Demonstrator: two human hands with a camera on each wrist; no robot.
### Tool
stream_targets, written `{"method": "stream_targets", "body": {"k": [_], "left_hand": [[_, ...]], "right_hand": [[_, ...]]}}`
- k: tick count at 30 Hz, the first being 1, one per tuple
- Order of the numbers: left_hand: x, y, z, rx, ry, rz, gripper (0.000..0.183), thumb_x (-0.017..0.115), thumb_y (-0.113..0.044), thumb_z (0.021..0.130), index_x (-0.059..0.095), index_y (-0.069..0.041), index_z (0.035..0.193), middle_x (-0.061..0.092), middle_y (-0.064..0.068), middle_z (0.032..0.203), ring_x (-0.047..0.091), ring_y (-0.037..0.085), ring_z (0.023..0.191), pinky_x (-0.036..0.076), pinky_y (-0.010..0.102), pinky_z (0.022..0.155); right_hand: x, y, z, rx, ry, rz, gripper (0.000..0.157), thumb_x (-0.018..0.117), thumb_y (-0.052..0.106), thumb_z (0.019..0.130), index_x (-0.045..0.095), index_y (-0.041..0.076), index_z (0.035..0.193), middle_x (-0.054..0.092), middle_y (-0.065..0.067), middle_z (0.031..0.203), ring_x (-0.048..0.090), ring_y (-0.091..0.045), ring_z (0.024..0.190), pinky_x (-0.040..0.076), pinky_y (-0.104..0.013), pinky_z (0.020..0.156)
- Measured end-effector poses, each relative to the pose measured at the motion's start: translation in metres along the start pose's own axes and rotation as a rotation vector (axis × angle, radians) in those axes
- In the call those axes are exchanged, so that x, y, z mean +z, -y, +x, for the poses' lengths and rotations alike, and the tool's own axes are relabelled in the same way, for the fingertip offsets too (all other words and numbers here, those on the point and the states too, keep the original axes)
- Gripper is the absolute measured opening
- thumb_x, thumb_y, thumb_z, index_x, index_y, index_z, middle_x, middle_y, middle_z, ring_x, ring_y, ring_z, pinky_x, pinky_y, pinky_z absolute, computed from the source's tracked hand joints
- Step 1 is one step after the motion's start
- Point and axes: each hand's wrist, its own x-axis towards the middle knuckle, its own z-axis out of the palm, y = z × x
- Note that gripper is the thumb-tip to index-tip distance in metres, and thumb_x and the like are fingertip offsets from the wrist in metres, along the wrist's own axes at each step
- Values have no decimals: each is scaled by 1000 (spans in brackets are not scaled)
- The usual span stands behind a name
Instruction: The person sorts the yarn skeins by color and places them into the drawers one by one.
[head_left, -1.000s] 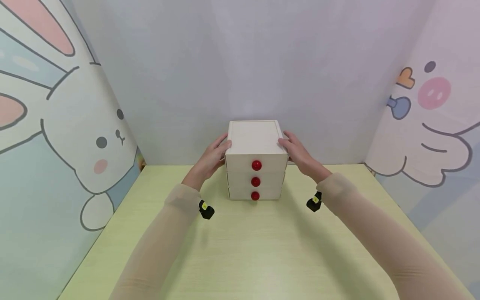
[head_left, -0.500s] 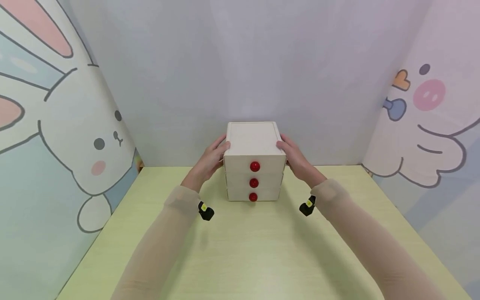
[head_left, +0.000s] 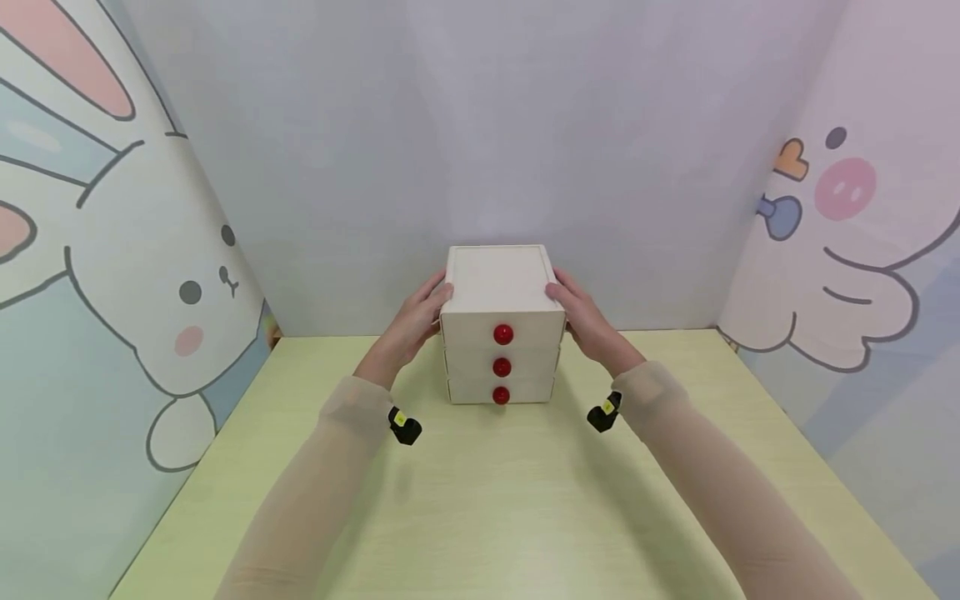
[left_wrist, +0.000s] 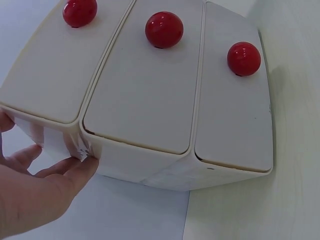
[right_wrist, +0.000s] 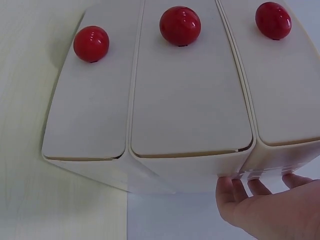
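Note:
A small white three-drawer chest (head_left: 498, 279) stands upright on the table with its front towards me. On each drawer is a round red knob (head_left: 502, 367), and all the drawers are pushed in. My left hand (head_left: 411, 327) grips the chest's left side, its thumb at the top edge. On the opposite side my right hand (head_left: 588, 321) holds it the same way. Fingertips (left_wrist: 90, 162) touch the side wall high up, in the left wrist view. Likewise, the right wrist view has fingertips (right_wrist: 225, 184) against the other wall near the top drawer.
Beneath the chest lies a pale yellow-green table (head_left: 480, 500). A plain light curtain (head_left: 480, 125) hangs just behind it. Cartoon-printed cloths flank the table, with a rabbit (head_left: 157, 283) on the left and a pink-nosed figure (head_left: 847, 250) on the right.
My right wrist has drawn inward, bringing that hand closer against the chest. My left hand keeps its place on the chest. The whole head view has shifted slightly.

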Motion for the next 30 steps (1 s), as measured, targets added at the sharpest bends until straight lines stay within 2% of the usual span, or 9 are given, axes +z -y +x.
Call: {"method": "stream_targets", "body": {"k": [9,14,18,22,30], "left_hand": [[0,-1,-1,14,6,22,64,51,-46,112,27,-32,170,27,4,175,37,31,156,32,50,127],[-4,1,-5,31,22,48,65,46,-49,113,24,-29,171,30,5,174,39,31,155,34,48,126],[-11,3,-13,22,16,62,67,43,-51,114,22,-23,171,36,10,171,46,34,150,36,47,125],[-19,8,-23,-6,17,97,69,41,-51,114,20,-19,172,37,16,169,45,37,150,36,49,125],[-26,30,-43,-43,38,172,71,43,-48,115,17,-14,171,37,22,167,43,43,150,38,53,123]], "right_hand": [[-3,0,-1,-6,20,-4,68,44,46,113,14,34,172,14,-2,178,26,-33,158,25,-60,126],[-1,0,-2,-13,19,-1,67,45,46,113,16,34,172,15,-1,178,27,-33,157,26,-60,126],[0,1,-2,-23,20,-11,67,44,46,113,16,34,172,15,0,178,24,-32,159,23,-61,127],[1,2,-2,-25,16,-5,66,44,45,113,17,33,172,16,0,178,24,-31,160,24,-60,127],[0,-1,0,-23,11,12,67,44,44,113,17,31,172,18,-3,177,27,-33,157,26,-60,126]]}}
